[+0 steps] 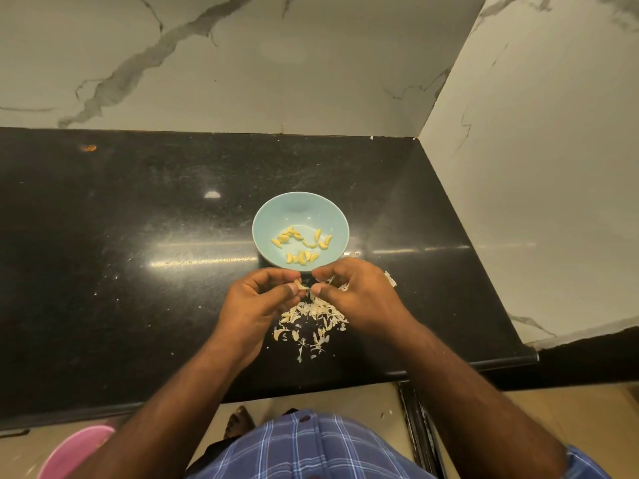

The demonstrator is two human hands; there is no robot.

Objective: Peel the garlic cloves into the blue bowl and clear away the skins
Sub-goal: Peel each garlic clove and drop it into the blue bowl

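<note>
A light blue bowl (300, 209) stands on the black counter and holds several peeled yellowish garlic cloves (302, 245). Just in front of the bowl, my left hand (257, 302) and my right hand (356, 295) meet over the counter. Both pinch one small garlic clove (301, 285) between thumb and fingertips, with a bit of pale skin sticking out of it. Below and between the hands lies a loose heap of papery garlic skins (311, 323). A few more skins (390, 279) show past my right hand.
The black granite counter (138, 254) ends in a front edge close to my body and a marble wall (536, 167) on the right. A pink tub (74, 451) sits on the floor at lower left. An orange speck (88, 147) lies far back left.
</note>
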